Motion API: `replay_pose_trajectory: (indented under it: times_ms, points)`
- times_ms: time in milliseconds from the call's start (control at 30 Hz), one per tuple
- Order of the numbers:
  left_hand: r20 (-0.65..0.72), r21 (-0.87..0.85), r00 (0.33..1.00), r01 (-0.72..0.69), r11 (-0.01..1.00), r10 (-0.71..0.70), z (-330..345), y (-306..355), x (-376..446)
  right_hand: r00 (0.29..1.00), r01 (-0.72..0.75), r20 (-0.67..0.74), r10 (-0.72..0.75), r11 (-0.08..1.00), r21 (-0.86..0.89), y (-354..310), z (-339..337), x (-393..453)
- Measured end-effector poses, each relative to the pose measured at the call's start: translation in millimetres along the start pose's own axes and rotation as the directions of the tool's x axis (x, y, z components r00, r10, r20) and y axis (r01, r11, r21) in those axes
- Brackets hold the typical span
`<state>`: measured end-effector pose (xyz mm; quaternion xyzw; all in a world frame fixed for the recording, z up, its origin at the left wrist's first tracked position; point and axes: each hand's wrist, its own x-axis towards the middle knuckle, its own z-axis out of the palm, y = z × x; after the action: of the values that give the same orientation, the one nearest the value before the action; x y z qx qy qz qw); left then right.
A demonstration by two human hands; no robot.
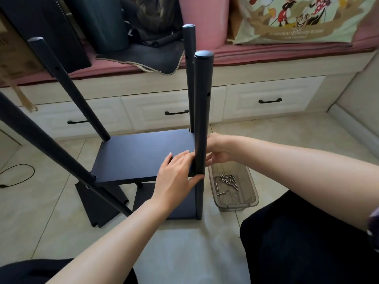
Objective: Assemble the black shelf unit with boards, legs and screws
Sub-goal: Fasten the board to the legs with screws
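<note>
The black shelf unit stands on the tiled floor with several round legs pointing up. A black board [141,154] sits between them, above a lower board [180,206]. My left hand [176,177] clasps the board's near right corner, thumb against the near right leg [202,111]. My right hand [217,149] is behind that leg at board height, fingers curled at the joint; what they hold is hidden. A loose black board [98,206] lies flat on the floor at the left. Screws [226,181] lie in a clear plastic bin [235,203] right of the leg.
A white drawer bench [266,99] with a pink cushion runs across the back, stacked with bags and a pink pillow. A black cable [18,175] lies on the floor at far left. My dark-clad knees fill the lower corners.
</note>
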<state>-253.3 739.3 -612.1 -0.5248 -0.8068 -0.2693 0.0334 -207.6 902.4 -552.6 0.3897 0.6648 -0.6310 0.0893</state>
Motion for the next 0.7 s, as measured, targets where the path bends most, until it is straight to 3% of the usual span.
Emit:
replay_pose_trajectory:
  times_ms: [133, 333, 500, 700]
  points:
    - [0.012, 0.103, 1.0, 0.003, 0.995, -0.004, -1, -4, -2, 0.998, -0.03, 0.064, 0.027, 0.999, 0.036, 5, -3, 3]
    - [0.071, 0.363, 0.988, -0.157, 0.918, 0.141, 2, -12, -7, 0.994, -0.066, 0.092, 0.057, 0.994, 0.089, 9, -5, 9]
    - [0.044, 0.41, 0.983, -0.178, 0.895, 0.176, 4, -13, -6, 0.995, -0.066, 0.088, 0.055, 0.991, 0.12, 10, -7, 10]
    - [0.014, 0.401, 0.979, -0.192, 0.896, 0.204, 5, -14, -6, 0.98, -0.102, 0.181, 0.081, 0.989, 0.111, 29, -30, -1]
